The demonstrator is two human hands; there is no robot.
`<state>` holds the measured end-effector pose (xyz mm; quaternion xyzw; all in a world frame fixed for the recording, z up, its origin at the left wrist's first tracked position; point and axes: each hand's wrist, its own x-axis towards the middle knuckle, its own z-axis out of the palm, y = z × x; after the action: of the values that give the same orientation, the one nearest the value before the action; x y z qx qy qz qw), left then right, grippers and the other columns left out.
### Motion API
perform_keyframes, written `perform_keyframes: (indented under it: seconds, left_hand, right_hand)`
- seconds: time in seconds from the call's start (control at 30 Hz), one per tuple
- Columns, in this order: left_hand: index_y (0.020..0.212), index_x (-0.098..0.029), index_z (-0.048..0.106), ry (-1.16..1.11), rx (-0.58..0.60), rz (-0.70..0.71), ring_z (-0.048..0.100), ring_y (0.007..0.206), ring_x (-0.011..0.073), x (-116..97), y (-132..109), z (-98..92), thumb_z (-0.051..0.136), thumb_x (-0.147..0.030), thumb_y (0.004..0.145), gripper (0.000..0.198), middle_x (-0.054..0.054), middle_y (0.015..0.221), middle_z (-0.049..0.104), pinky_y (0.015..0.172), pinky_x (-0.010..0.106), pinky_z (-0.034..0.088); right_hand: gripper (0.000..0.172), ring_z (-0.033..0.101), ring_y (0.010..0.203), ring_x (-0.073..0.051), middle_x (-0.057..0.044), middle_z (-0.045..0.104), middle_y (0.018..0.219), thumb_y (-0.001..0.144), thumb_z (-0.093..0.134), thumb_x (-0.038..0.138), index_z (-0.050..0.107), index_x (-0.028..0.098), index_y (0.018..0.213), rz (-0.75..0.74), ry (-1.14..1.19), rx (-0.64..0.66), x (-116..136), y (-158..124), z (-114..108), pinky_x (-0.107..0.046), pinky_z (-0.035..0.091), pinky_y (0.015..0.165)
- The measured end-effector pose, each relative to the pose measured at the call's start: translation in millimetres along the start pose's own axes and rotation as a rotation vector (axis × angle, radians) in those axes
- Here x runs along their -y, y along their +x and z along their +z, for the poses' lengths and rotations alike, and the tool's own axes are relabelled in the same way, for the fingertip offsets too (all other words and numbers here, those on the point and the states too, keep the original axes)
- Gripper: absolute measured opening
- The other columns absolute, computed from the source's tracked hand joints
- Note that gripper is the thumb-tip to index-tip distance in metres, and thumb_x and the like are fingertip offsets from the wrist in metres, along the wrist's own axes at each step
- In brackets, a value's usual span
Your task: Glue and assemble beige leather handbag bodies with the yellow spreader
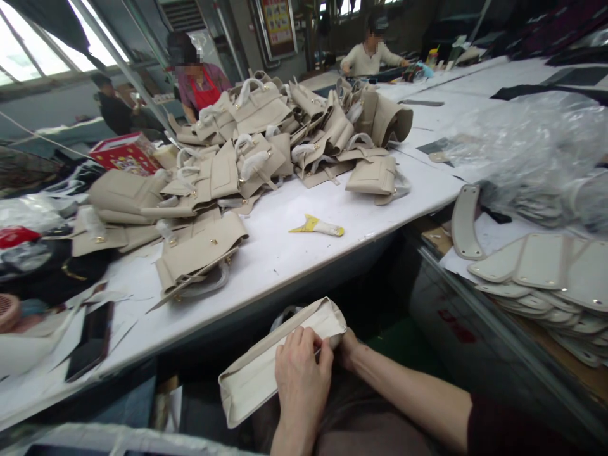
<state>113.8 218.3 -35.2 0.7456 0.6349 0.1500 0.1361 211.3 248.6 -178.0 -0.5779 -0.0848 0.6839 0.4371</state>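
In front of my lap is a beige handbag (256,373), tilted, with a long pale cream face turned up toward me. My left hand (303,370) lies over that face, fingers curled and pinching near its right end. My right hand (349,349) grips the bag's far right end from behind, its fingers mostly hidden by the bag. Behind the bag's upper edge, a bit of a plastic-wrapped handle (285,315) shows. Nearest on the white table (266,253) beyond lies a yellow and white pointed tool (317,226).
Many beige handbags (223,171) are heaped on the table. A phone (90,339) lies at left, near a red box (124,154). At right are stacked grey bag panels (541,266) and clear plastic sheeting (527,152). Several people work beyond the table.
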Motion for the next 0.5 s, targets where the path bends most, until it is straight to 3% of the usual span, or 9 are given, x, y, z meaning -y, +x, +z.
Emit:
perform_keyframes:
  seconds: [0.1,0.2,0.23,0.3,0.37,0.43,0.5]
  left_hand:
    - [0.073,-0.021,0.053,0.014,-0.021,0.001,0.057,0.078,0.0222,-1.1,-1.7,-0.3,0.056,-0.019,0.087,0.015,0.001,0.077,0.059,0.072,0.035,0.036]
    - [0.074,-0.021,0.053,0.02,-0.038,0.005,0.057,0.079,0.0225,-1.0,-5.3,-0.5,0.055,-0.019,0.088,0.014,0.001,0.079,0.059,0.073,0.036,0.036]
    - [0.075,-0.021,0.053,0.02,-0.043,0.009,0.057,0.079,0.0224,-0.8,-6.6,-0.2,0.055,-0.02,0.089,0.014,0.001,0.079,0.059,0.073,0.036,0.036]
    - [0.076,-0.021,0.053,0.02,-0.055,0.012,0.057,0.079,0.0225,-0.2,-8.9,0.8,0.055,-0.021,0.09,0.014,0.001,0.079,0.06,0.073,0.036,0.036]
    - [0.079,-0.021,0.053,0.019,-0.071,-0.001,0.057,0.078,0.0228,0.5,-10.3,2.4,0.056,-0.023,0.09,0.012,0.001,0.078,0.06,0.072,0.035,0.036]
    - [0.081,-0.021,0.053,0.02,-0.08,-0.017,0.058,0.077,0.0232,1.4,-10.9,4.2,0.057,-0.023,0.089,0.009,0.001,0.076,0.06,0.07,0.035,0.036]
    - [0.083,-0.021,0.052,0.024,-0.078,-0.02,0.057,0.077,0.0234,2.4,-11.2,5.9,0.057,-0.021,0.089,0.008,0.002,0.077,0.06,0.07,0.035,0.036]
  right_hand:
    - [0.033,0.055,0.055,-0.013,0.001,0.056,0.064,0.095,0.052,0.041,0.057,0.014,0.075,-0.114,-0.152,-0.052,9.0,-21.6,-23.9,-0.026,0.048,0.053]
    - [0.03,0.055,0.063,-0.015,0.001,0.054,0.065,0.089,0.06,0.04,0.057,0.017,0.07,-0.354,-0.282,-0.021,25.2,-65.8,-45.9,-0.025,0.049,0.06]
    - [0.026,0.057,0.071,-0.016,-0.001,0.058,0.071,0.088,0.062,0.038,0.061,0.017,0.074,-0.462,-0.346,0.032,30.7,-82.5,-50.4,-0.025,0.05,0.067]
    - [0.015,0.06,0.093,-0.019,-0.006,0.065,0.095,0.092,0.057,0.028,0.067,0.017,0.095,-0.813,-0.559,0.202,39.4,-112.3,-54.0,-0.029,0.051,0.085]
    - [0.031,0.056,0.114,-0.022,-0.011,0.06,0.121,0.095,0.046,0.014,0.059,0.017,0.123,-1.199,-0.797,0.354,43.8,-131.1,-52.0,-0.035,0.048,0.099]
    - [0.047,0.048,0.127,-0.024,-0.015,0.053,0.134,0.093,0.041,0.004,0.046,0.014,0.139,-1.44,-0.977,0.378,44.2,-137.0,-47.2,-0.04,0.046,0.106]
    - [0.052,0.043,0.133,-0.026,-0.018,0.05,0.139,0.092,0.04,0.002,0.04,0.01,0.143,-1.534,-1.11,0.311,41.8,-134.0,-42.4,-0.044,0.045,0.108]
